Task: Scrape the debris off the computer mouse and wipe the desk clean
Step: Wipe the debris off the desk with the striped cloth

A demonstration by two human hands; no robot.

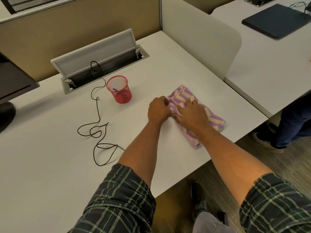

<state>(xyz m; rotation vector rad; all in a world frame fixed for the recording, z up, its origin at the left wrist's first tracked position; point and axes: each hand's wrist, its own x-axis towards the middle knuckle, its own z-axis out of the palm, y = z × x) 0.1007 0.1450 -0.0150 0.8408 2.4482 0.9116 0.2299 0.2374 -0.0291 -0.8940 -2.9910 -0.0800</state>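
A folded purple and cream patterned cloth (213, 118) lies on the white desk (50, 157) near its right front edge. My left hand (158, 109) has its fingers curled and pinches the cloth's left edge. My right hand (190, 115) lies palm down on top of the cloth, fingers fairly straight. A dark cable (97, 118) snakes in loops across the desk from the open cable hatch (99, 59) toward my left forearm, where its end is hidden. No computer mouse shows in the head view.
A red mesh pen cup (119, 89) with a blue pen stands left of the cloth. A monitor base (6, 113) sits at the far left. A partition (202, 34) separates a neighbouring desk with a dark laptop (276, 21). Someone's legs and shoe (269, 142) stand at the right.
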